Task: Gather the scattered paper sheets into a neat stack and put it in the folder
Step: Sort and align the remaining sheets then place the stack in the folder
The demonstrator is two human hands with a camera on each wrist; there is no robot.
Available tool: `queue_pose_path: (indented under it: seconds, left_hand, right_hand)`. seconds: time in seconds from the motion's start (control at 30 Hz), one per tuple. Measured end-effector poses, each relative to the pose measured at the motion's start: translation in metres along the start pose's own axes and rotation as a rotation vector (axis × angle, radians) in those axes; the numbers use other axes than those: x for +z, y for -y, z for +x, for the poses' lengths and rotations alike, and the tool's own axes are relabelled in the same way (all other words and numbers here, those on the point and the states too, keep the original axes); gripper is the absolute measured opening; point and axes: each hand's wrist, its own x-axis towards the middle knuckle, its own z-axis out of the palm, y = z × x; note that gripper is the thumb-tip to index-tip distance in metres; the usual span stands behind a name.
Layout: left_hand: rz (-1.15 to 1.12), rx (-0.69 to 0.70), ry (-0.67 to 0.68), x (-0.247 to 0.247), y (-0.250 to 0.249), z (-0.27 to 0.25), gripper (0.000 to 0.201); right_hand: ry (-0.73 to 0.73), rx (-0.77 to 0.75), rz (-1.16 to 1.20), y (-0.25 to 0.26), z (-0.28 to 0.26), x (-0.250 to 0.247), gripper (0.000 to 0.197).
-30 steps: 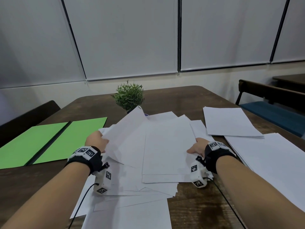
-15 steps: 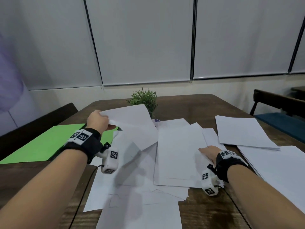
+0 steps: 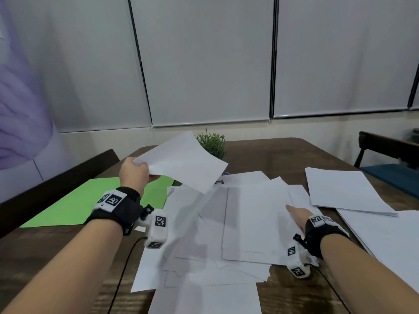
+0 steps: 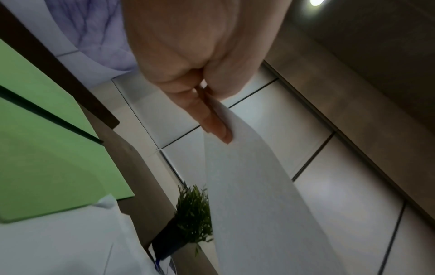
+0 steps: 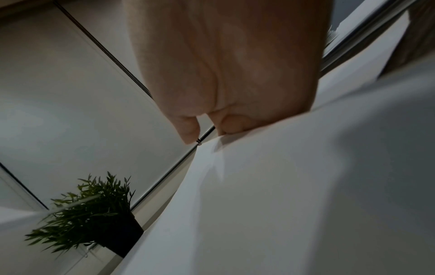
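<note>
One sheet [image 3: 183, 163] hangs pinched in the left hand [image 3: 133, 172], lifted above the folder [image 3: 74, 207] lying open just leftward, its spine running away. Right hand [image 3: 298, 215] presses flat on the loose pile [image 3: 249, 223], farther from it.

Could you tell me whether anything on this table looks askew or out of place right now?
Yes. The white paper sheets lie in a skewed, overlapping heap on the wooden table, edges fanning at different angles. The left hand holds one sheet aloft, bowed. The green folder lies open, holding no stack.
</note>
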Motion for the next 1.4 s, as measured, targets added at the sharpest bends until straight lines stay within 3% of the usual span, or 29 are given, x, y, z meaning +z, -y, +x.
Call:
queue_pose_path:
  seconds: [0.2,0.3,0.37,0.4,0.47,0.53,0.63,0.67,0.73,0.83,1.0,1.13,1.3,1.33,1.4]
  left_hand:
    - [-0.031,-0.048,0.149,0.047,0.034,-0.049,0.025]
    - [0.091,-0.088,0.218,0.073,0.065,-0.079,0.026]
    - [0.189,-0.146,0.298,0.088,0.085,-0.094,0.031]
    - [0.248,-0.184,0.349,0.093,0.093,-0.100,0.032]
    - [0.469,-0.214,0.490,0.100,0.105,-0.109,0.031]
    - [0.700,-0.226,0.651,0.103,0.106,-0.115,0.025]
    - [0.850,-0.262,0.756,0.106,0.097,-0.109,0.042]
    - [0.906,-0.254,0.754,0.106,0.094,-0.103,0.047]
    - [0.991,-0.254,0.723,0.102,0.093,-0.089,0.057]
    - [0.901,-0.325,0.560,0.093,0.106,-0.066,0.066]
    - [0.618,-0.455,0.397,0.100,0.130,-0.044,0.040]
    - [0.673,-0.433,0.366,0.109,0.140,-0.032,0.033]
    - [0.823,-0.395,0.452,0.127,0.138,-0.031,0.035]
    - [0.820,-0.407,0.449,0.131,0.138,-0.032,0.040]
    - [0.774,-0.435,0.381,0.139,0.147,-0.025,0.082]
  right_hand:
    - [-0.124,0.020,0.068,-0.005,-0.003,-0.007,0.075]
    - [-0.092,0.019,0.177,-0.007,0.009,-0.004,0.095]
    - [-0.055,0.045,0.210,-0.009,0.016,-0.003,0.121]
    - [-0.039,0.037,0.214,-0.011,0.015,-0.003,0.123]
    - [0.004,0.017,0.256,-0.014,0.021,-0.003,0.104]
    - [0.076,0.002,0.168,-0.013,0.019,-0.001,0.101]
    - [0.094,-0.038,-0.067,-0.012,0.010,0.000,0.070]
    - [0.068,-0.025,-0.135,-0.012,0.006,-0.002,0.061]
    - [0.036,-0.041,-0.127,-0.017,0.010,-0.005,0.062]
    - [0.007,-0.056,-0.115,-0.016,0.013,-0.005,0.062]
    - [-0.009,-0.051,-0.150,-0.011,0.009,-0.006,0.052]
    - [0.013,-0.035,-0.245,-0.007,0.008,-0.008,0.050]
    - [0.072,-0.024,-0.289,-0.008,0.013,-0.008,0.075]
    - [0.076,-0.021,-0.307,-0.008,0.016,-0.008,0.079]
    - [0.079,-0.011,-0.336,-0.005,0.012,-0.009,0.081]
